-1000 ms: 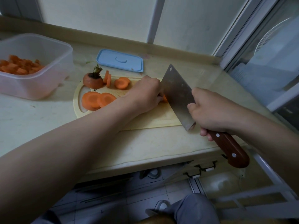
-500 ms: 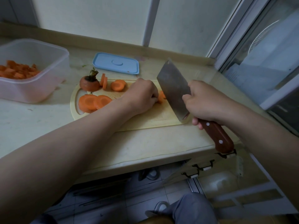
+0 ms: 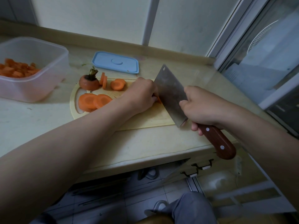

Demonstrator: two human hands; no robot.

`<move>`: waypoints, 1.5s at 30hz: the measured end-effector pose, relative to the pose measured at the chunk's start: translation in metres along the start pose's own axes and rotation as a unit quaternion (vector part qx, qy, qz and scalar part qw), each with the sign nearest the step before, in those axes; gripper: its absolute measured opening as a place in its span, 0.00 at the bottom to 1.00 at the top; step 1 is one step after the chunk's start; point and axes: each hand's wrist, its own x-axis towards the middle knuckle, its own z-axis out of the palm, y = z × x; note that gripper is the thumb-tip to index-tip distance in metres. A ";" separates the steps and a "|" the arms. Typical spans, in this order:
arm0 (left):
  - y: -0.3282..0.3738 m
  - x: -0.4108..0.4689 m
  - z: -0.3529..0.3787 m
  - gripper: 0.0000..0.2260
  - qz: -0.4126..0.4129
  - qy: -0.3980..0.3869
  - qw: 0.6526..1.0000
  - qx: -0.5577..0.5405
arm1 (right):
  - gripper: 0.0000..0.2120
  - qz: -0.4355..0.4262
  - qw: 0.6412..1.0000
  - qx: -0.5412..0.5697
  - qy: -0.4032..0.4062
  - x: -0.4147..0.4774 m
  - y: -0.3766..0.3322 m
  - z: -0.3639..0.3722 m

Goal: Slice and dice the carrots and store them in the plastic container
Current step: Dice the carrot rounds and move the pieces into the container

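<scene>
Steel cleaver meets a carrot piece on the board.

The right hand (image 3: 202, 109) is wrapped tight around the red-brown wooden handle of the broad steel cleaver (image 3: 171, 94), whose blade stands on the pale wooden cutting board (image 3: 145, 120). The left hand (image 3: 142, 94), fingers curled, pins a small orange carrot piece (image 3: 159, 99) against the blade's flat side. Most of that piece is hidden, so it may be a thin strip. Two round carrot slices (image 3: 93, 101) overlap at the board's left end, with a stemmed carrot top (image 3: 89, 81) and more slices (image 3: 118, 84) behind them. The translucent plastic container (image 3: 40, 88) sits on the cream countertop (image 3: 145, 143) left of the board, holding diced carrot (image 3: 17, 70). Its light blue lid (image 3: 115, 62) lies behind the board.
</scene>
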 end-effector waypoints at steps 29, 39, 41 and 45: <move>0.012 0.001 -0.028 0.12 -0.070 -0.090 0.993 0.001 | 0.10 -0.006 0.862 0.503 -0.057 0.064 0.091 -0.003; 0.027 0.024 -0.008 0.35 -0.002 -0.198 0.974 0.110 | 0.06 -0.066 0.798 0.599 -0.007 0.077 0.108 0.011; 0.031 0.029 -0.004 0.29 0.015 -0.191 0.976 0.100 | 0.05 -0.068 0.791 0.607 -0.005 0.078 0.110 0.012; 0.033 0.034 0.003 0.14 0.047 -0.163 0.982 0.083 | 0.06 -0.073 0.779 0.623 -0.002 0.078 0.111 0.013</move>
